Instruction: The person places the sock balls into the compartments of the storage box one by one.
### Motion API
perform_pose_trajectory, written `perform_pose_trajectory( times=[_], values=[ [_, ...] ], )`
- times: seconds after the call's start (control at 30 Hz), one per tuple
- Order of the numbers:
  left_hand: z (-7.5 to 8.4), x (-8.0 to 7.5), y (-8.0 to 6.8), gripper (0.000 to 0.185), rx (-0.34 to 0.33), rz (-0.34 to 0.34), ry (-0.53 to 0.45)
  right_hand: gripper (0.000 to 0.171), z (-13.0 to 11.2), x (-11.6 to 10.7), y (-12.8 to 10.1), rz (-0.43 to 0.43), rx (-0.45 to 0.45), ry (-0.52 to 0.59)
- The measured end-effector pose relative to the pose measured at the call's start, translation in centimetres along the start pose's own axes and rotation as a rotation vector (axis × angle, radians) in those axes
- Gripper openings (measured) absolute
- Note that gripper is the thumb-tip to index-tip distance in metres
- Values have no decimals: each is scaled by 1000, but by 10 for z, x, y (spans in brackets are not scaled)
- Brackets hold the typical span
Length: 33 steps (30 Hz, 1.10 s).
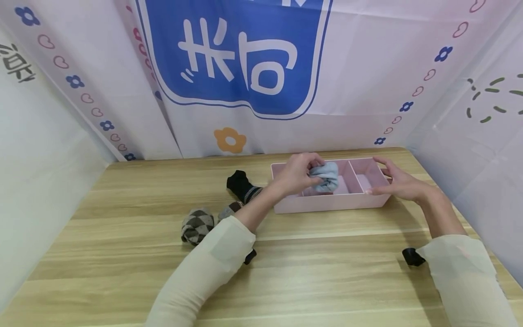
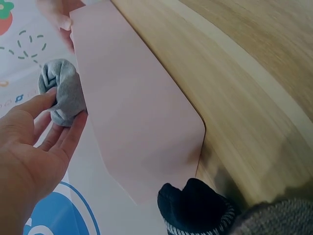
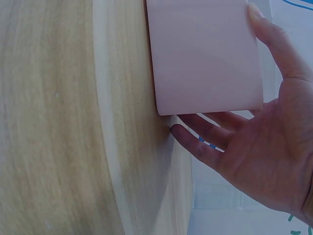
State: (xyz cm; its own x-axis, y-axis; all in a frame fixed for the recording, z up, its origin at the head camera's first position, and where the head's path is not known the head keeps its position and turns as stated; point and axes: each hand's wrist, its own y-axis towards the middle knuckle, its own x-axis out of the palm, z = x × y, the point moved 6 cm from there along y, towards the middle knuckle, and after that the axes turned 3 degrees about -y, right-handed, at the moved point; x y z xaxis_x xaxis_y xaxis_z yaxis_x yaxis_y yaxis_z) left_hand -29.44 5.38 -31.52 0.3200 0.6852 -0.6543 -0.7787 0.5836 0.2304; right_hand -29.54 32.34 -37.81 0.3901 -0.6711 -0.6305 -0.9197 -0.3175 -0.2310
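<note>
Over the pink divided box [image 1: 331,204], my left hand [image 1: 295,174] pinches a rolled light blue-grey sock [image 1: 325,176] between thumb and fingers. The left wrist view has the sock [image 2: 67,93] beside the box's upper rim. My right hand [image 1: 402,184] grips the right end of the box, its thumb on the front rim and the fingers round the end wall. In the right wrist view the lower fingers [image 3: 203,149] spread past the box's bottom edge. A divider separates the right-hand compartments; the left part of the inside is hidden behind my left hand.
Left of the box lie a black sock [image 1: 240,184] with a striped cuff and a checkered rolled sock [image 1: 197,226]. Another patterned sock [image 1: 229,210] is partly hidden by my left arm. A printed cloth [image 1: 359,91] hangs right behind the wooden table [image 1: 122,272].
</note>
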Motion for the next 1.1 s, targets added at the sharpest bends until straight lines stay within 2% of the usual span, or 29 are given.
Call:
perform_pose_trajectory(
  times=[0.5, 0.9, 1.1],
  values=[
    [10, 15, 14, 35, -25, -20, -8, 114, 3, -1, 0, 9, 13, -26],
    [19, 20, 21, 30, -1, 52, -39, 114, 0, -1, 1, 12, 30, -38],
    [19, 23, 23, 33, -19, 72, -25, 114, 0, 0, 0, 10, 21, -30]
  ],
)
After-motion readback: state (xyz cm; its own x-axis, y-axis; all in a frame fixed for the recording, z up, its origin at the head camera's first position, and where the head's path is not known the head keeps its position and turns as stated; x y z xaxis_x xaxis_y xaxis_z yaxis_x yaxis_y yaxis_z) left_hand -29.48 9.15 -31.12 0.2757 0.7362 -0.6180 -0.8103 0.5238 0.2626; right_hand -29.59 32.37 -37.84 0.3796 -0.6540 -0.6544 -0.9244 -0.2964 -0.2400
